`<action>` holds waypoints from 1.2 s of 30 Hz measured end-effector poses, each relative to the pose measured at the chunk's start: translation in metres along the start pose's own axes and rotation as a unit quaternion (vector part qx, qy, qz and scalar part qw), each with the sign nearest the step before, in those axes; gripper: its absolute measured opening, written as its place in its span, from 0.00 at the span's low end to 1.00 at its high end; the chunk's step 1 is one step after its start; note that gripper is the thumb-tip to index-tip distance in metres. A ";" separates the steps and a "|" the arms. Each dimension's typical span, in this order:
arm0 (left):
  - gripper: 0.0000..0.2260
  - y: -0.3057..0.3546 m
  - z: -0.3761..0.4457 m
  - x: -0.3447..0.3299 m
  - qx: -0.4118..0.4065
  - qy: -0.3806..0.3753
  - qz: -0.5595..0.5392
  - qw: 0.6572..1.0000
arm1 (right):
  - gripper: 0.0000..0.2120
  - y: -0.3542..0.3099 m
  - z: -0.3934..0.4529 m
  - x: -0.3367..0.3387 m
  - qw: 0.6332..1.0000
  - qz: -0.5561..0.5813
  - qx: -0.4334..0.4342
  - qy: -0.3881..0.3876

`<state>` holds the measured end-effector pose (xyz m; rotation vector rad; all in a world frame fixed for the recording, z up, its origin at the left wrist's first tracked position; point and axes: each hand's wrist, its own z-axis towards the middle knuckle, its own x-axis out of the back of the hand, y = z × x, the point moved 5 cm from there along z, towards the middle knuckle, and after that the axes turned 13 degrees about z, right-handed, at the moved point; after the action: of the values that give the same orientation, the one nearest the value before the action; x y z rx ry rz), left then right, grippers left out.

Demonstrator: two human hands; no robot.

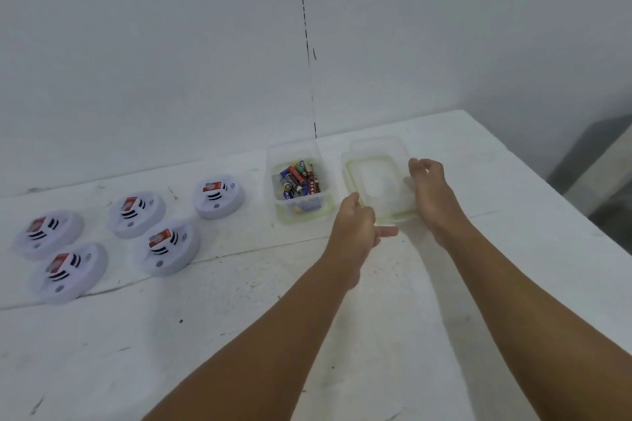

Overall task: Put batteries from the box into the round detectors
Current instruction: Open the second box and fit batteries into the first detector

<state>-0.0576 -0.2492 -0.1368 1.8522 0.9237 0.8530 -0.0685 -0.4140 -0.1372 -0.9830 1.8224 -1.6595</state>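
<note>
A clear plastic box with a green-edged rim stands open on the white table, with several mixed batteries piled inside. Just right of it lies its clear lid, green seal facing up. My left hand grips the lid's near left corner and my right hand holds its right edge. Several round white detectors lie to the left, each with a red-and-white label on top; the nearest to the box is one detector, and another detector lies closer to me.
The white table is scuffed and meets a white wall at the back. Its right edge runs diagonally past my right arm, with a grey floor and a pale beam beyond.
</note>
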 end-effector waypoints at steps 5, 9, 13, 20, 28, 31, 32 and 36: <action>0.26 0.006 0.008 0.005 -0.003 0.021 -0.017 1.000 | 0.27 -0.002 0.012 -0.010 1.000 -0.013 -0.003 -0.012; 0.27 0.005 0.005 0.010 -0.005 0.017 0.010 1.000 | 0.27 -0.006 0.004 -0.012 1.000 -0.021 0.010 -0.015; 0.26 0.005 -0.007 0.020 -0.027 0.031 0.059 0.997 | 0.26 -0.014 -0.013 -0.011 0.996 -0.027 0.084 0.026; 0.12 -0.008 -0.046 0.064 -0.092 0.060 0.134 0.985 | 0.07 -0.031 -0.078 -0.043 0.957 -0.054 0.273 0.085; 0.06 -0.056 -0.073 0.178 -0.092 0.183 0.263 0.943 | 0.04 -0.006 -0.139 -0.152 0.965 -0.067 0.221 -0.122; 0.07 -0.071 -0.085 0.221 -0.076 0.218 0.286 0.930 | 0.05 0.006 -0.154 -0.192 0.967 -0.061 0.182 -0.168; 0.06 -0.073 -0.087 0.230 -0.074 0.229 0.294 0.925 | 0.05 0.010 -0.157 -0.201 0.968 -0.057 0.170 -0.178; 0.05 -0.077 -0.091 0.271 -0.091 0.280 0.329 0.897 | 0.03 0.010 -0.162 -0.232 0.968 -0.048 0.143 -0.199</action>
<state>-0.0203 0.0438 -0.1212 1.7902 0.4890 1.8953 -0.0481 -0.1316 -0.1503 -1.1860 1.2529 -1.5843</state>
